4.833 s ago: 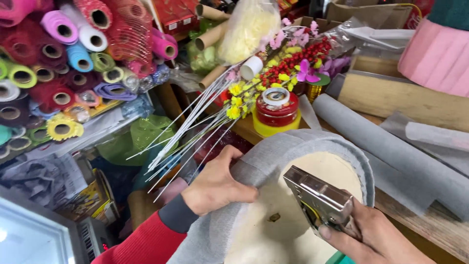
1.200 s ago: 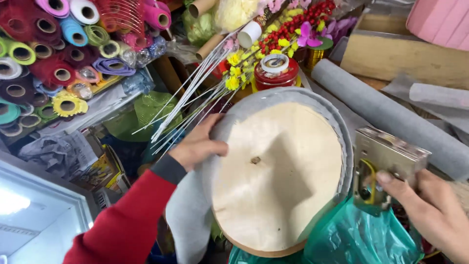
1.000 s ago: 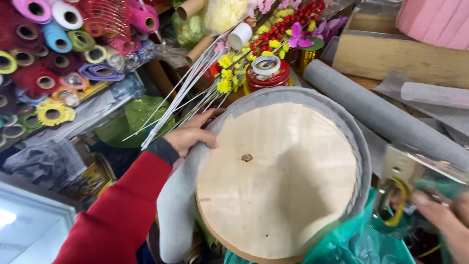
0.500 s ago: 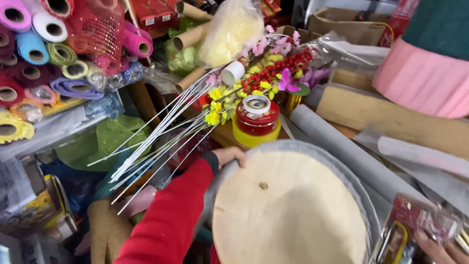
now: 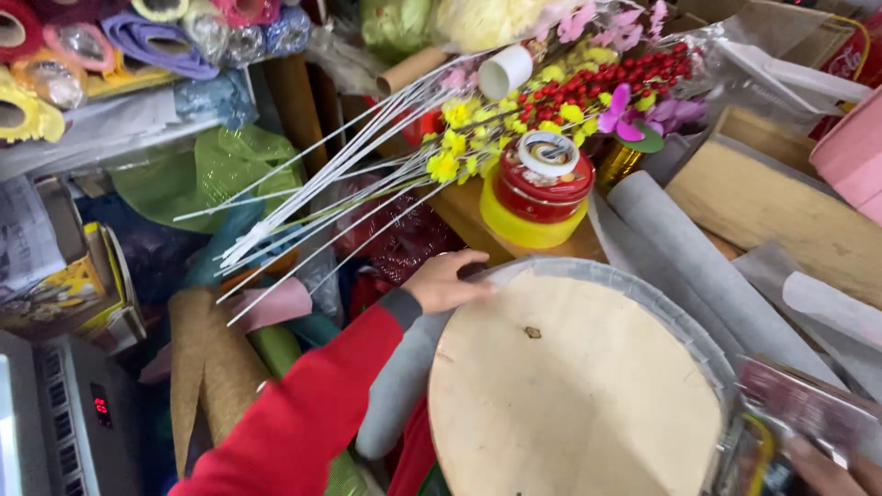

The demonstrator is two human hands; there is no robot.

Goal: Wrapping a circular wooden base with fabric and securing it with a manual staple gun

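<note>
A round wooden board (image 5: 570, 404) fills the lower middle of the head view, with a strip of grey felt (image 5: 648, 296) wrapped around its edge. My left hand (image 5: 446, 283), in a red sleeve, grips the felt-covered rim at the board's upper left. My right hand (image 5: 831, 467) shows only partly at the bottom right corner. It holds a metal staple gun (image 5: 797, 415), blurred, just off the board's right edge.
Stacked red and yellow tape rolls (image 5: 540, 195) stand just beyond the board. White sticks (image 5: 322, 184) and artificial flowers (image 5: 570, 96) lie behind. A grey felt roll (image 5: 698, 266), wooden box (image 5: 790, 211), ribbon rolls (image 5: 110, 46) and burlap roll (image 5: 207, 367) crowd around.
The board has sunk lower in view and the flowers and tape rolls have come nearer. My left hand keeps its hold on the rim. My right hand with the staple gun has dropped to the bottom right corner.
</note>
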